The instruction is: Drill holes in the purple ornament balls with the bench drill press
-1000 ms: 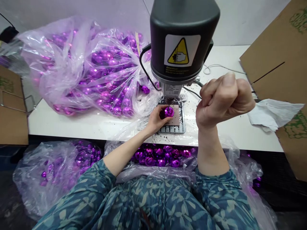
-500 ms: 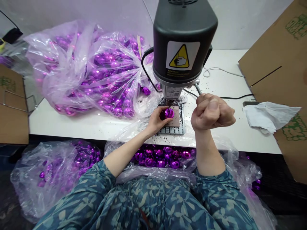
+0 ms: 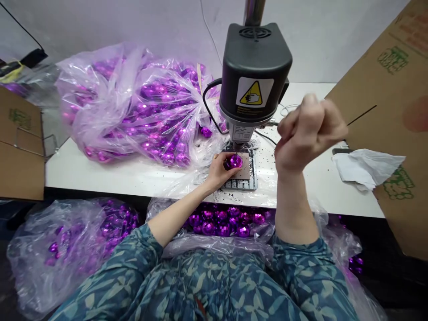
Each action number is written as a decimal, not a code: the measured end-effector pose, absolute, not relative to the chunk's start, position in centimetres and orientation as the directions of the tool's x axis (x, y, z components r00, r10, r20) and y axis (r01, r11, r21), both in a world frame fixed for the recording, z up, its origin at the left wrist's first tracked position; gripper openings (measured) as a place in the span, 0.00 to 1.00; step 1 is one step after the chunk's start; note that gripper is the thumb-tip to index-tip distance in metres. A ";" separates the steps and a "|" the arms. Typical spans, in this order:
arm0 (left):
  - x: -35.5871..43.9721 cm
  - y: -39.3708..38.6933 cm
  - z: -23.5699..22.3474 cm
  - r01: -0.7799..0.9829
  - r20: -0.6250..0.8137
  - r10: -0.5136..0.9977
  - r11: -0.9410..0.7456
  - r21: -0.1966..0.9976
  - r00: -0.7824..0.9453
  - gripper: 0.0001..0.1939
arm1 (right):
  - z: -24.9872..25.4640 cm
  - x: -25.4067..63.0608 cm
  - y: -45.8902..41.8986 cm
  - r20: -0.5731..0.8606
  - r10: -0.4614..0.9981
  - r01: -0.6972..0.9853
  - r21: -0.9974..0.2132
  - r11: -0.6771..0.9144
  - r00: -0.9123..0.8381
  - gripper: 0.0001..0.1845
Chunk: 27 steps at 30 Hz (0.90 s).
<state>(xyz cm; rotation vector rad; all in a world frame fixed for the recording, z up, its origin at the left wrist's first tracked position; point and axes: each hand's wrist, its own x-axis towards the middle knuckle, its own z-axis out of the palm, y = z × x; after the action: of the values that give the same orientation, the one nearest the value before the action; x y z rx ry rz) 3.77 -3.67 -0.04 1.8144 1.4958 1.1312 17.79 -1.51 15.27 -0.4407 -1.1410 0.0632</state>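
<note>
My left hand (image 3: 220, 171) pinches a shiny purple faceted ball (image 3: 236, 161) between thumb and fingers. The ball rests on a small brown board (image 3: 244, 173) on the slotted metal base (image 3: 252, 183) of a drill press (image 3: 257, 67). Right above the ball is the chuck (image 3: 238, 146); whether the bit touches the ball I cannot tell. My right hand (image 3: 309, 133), slightly blurred, is raised in a fist at the right of the machine, closed around the end of the feed lever (image 3: 273, 123), whose grip is hidden inside the fingers.
A large clear bag (image 3: 133, 107) of purple balls lies on the white table (image 3: 100, 174). Another open bag of balls (image 3: 224, 229) sits at my lap, and one more (image 3: 67, 249) at lower left. Cardboard boxes (image 3: 374, 125) flank the table. White paper (image 3: 368, 167) lies at right; dark shavings surround the base.
My right hand has moved up and a little to the right on the lever. The left hand keeps the ball in place. The whole view has shifted, showing more of the machine's column.
</note>
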 end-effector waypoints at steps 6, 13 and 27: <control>-0.6 -9.8 3.2 0.652 0.053 0.924 -0.307 0.693 0.379 0.21 | 18.0 18.1 -0.6 0.793 0.454 0.042 -0.513 0.858 0.405 0.25; -5.6 -14.1 3.5 0.616 -0.217 0.663 -0.456 0.643 0.717 0.17 | 17.5 17.9 -0.6 0.799 0.414 -0.017 -0.453 0.891 0.437 0.24; -4.0 11.3 0.8 0.880 0.228 0.941 -0.319 0.351 0.250 0.23 | 17.4 17.8 -0.6 0.825 0.352 0.038 -0.410 0.911 0.441 0.23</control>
<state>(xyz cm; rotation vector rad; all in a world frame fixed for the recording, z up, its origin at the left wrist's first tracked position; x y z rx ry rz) -4.01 11.34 0.76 2.3602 1.7351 0.6004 17.85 -0.55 17.45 -0.3990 -1.1039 0.2015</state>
